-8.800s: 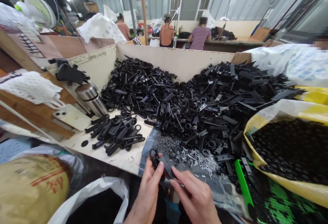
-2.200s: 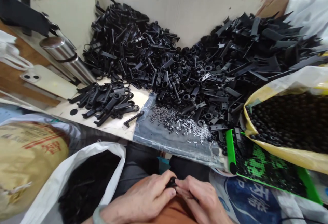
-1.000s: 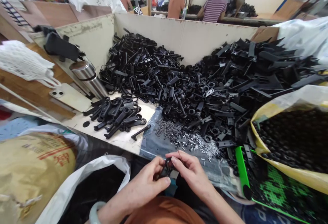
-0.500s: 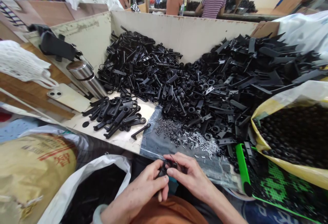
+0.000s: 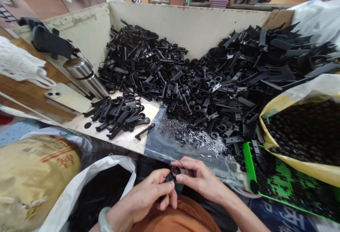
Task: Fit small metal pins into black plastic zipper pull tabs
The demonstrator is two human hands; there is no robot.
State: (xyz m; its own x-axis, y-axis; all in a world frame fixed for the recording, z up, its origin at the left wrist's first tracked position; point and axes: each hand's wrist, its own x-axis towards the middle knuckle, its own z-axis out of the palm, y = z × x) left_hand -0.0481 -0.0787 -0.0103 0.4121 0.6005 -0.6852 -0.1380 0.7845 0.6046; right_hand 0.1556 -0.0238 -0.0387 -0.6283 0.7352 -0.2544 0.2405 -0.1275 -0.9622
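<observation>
A small black plastic part with a ring-shaped end (image 5: 174,172) is gripped by my left hand (image 5: 152,191), its lower portion hidden behind the fingers. My right hand (image 5: 199,177) is at the ring's right side, thumb and fingers closed on another small dark piece (image 5: 190,173) that I cannot make out clearly. A thin dark line, like a wire or pin, shows by the right fingertips. Just beyond the hands, short silver pins (image 5: 208,142) and small dark bits (image 5: 171,127) lie scattered on a grey sheet (image 5: 170,147).
Black plastic handles (image 5: 123,115) are piled on the left, near a phone (image 5: 67,98) and steel flask (image 5: 86,78). Behind rises a big heap of black parts (image 5: 170,72). A green tray (image 5: 247,164) and yellow sack (image 5: 268,115) stand right; a white sack (image 5: 55,207) sits lower left.
The view has tipped down slightly, so the bench appears higher. The right hand has drawn a little to the right, and the black part's ring shows more clearly.
</observation>
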